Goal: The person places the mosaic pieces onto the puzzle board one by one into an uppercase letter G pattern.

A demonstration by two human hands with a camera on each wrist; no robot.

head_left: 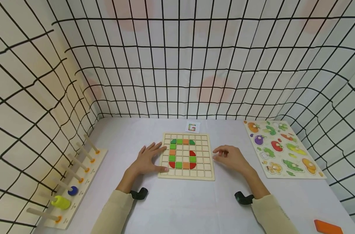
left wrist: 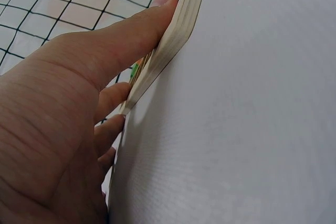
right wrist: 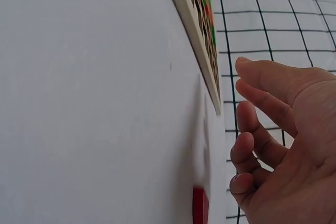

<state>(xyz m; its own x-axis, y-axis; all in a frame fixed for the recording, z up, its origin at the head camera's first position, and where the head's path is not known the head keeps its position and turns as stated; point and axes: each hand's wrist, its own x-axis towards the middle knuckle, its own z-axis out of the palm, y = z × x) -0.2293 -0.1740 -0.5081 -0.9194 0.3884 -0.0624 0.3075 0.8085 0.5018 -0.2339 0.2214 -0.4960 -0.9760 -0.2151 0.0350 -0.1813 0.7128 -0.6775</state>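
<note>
A square wooden grid board (head_left: 205, 156) lies on the table, with green, orange and red tiles (head_left: 178, 165) set in its cells in the form of a letter G. My left hand (head_left: 149, 159) rests at the board's left edge with fingers spread, the thumb and a fingertip touching the rim. In the left wrist view the thumb (left wrist: 131, 32) lies over the board's edge (left wrist: 181, 30). Just off the right side of the board hovers my right hand (head_left: 231, 158), fingers loosely bent. Nothing shows between its fingers in the right wrist view. Behind the board lies a small card (head_left: 193, 127) with a G pattern.
On the left stands a peg board (head_left: 76, 195) with upright pegs, a yellow-green piece (head_left: 61, 202) and a blue piece (head_left: 73, 190). A vegetable puzzle board (head_left: 271, 162) lies at right. An orange block (head_left: 328, 227) is front right. Black netting surrounds the table's back and sides.
</note>
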